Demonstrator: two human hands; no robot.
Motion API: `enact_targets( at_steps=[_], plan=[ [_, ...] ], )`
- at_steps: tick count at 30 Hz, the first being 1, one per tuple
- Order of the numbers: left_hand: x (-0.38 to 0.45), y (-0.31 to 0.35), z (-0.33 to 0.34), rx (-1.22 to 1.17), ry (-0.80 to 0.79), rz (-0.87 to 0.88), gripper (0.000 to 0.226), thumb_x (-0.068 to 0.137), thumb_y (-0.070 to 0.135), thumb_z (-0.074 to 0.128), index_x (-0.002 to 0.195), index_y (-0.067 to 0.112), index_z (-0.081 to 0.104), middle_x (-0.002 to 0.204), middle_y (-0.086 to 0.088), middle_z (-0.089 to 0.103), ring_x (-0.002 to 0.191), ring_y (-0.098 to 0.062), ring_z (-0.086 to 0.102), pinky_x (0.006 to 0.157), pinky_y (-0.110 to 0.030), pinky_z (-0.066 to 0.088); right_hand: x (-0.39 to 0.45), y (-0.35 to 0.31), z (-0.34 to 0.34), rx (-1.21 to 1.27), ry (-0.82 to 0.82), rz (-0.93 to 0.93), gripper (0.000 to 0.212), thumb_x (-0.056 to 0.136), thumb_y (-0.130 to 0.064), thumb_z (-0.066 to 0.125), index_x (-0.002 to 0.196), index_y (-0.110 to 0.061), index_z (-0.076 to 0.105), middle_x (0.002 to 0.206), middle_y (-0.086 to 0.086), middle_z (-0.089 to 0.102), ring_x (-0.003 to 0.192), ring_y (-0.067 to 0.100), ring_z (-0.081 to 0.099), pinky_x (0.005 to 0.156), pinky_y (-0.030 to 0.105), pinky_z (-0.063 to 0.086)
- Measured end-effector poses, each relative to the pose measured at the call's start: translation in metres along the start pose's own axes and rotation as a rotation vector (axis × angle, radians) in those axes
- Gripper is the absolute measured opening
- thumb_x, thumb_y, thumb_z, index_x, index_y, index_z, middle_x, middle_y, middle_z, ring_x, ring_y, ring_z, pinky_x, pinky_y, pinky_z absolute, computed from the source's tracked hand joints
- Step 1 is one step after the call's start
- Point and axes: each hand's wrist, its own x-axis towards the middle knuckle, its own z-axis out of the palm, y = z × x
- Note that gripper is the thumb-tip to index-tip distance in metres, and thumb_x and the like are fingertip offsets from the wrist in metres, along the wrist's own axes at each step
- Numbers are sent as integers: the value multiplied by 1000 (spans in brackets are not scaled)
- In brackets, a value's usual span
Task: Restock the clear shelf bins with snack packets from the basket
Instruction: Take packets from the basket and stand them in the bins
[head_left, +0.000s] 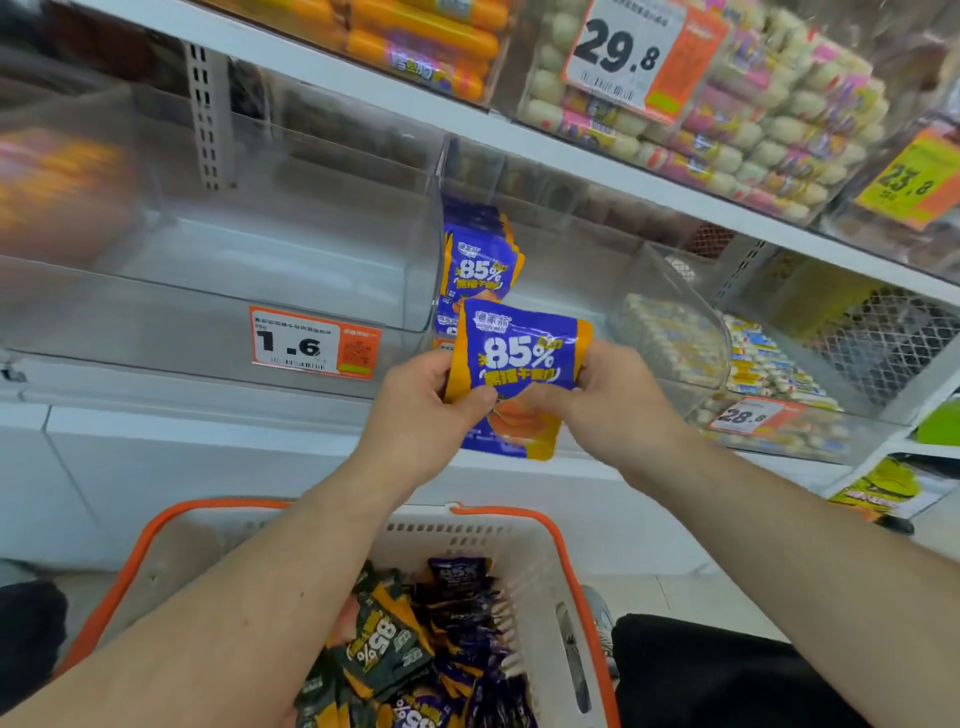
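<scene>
A stack of blue-and-orange "85%" snack packets (519, 353) is held upright in front of the middle shelf. My left hand (421, 415) grips its left edge and my right hand (613, 400) grips its right edge. Behind it, a few matching packets (480, 260) stand in a clear shelf bin (566, 244). To the left, another clear bin (218, 291) with a 1.6 price tag looks bare inside. Below my forearms sits the white basket with an orange rim (519, 551), holding several dark green and purple packets (441, 649).
The upper shelf carries bins of orange sausages (415, 36) and pale wrapped snacks (753, 119) with price tags 29.8 and 23.8. A clear bin of small white-and-yellow packets (753, 358) stands to the right, tagged 28.8. A white shelf edge (208, 431) runs below.
</scene>
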Motion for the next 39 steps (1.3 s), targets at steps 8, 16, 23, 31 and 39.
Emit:
enact_targets(
  at_steps=[8,16,23,31,39],
  plan=[
    [13,-2,-8,-26,158,-106,32,84,8,71,110,24,60,104,10,68,92,-3,64,70,-15,46,62,-34,-18,387,329,102,20,77,9,66,97,7,67,75,15,74,55,16,70,43,15,43],
    [9,-18,-8,61,168,-166,31,84,2,66,107,21,60,101,7,68,79,-3,61,67,-16,46,121,-18,26,-42,-21,394,25,89,8,51,71,-8,55,60,10,57,48,18,53,46,25,44],
    [2,-34,-10,159,60,-218,37,86,8,66,119,22,55,100,11,66,84,-6,62,63,-15,46,102,-25,30,-558,71,237,18,93,-24,56,82,-10,56,91,9,60,79,28,56,67,31,46],
    [-20,-77,-2,401,-148,-357,30,86,10,60,114,21,56,101,7,66,89,-13,64,75,-26,51,8,71,77,-292,409,-721,16,77,-13,53,84,-2,62,86,14,57,82,22,51,68,31,42],
    [-35,-105,-1,569,-302,-435,25,87,12,59,110,23,62,108,4,64,99,-13,60,84,-28,51,-48,193,115,-815,-703,27,12,79,-15,53,78,-19,65,79,1,67,71,19,59,61,31,52]
  ],
)
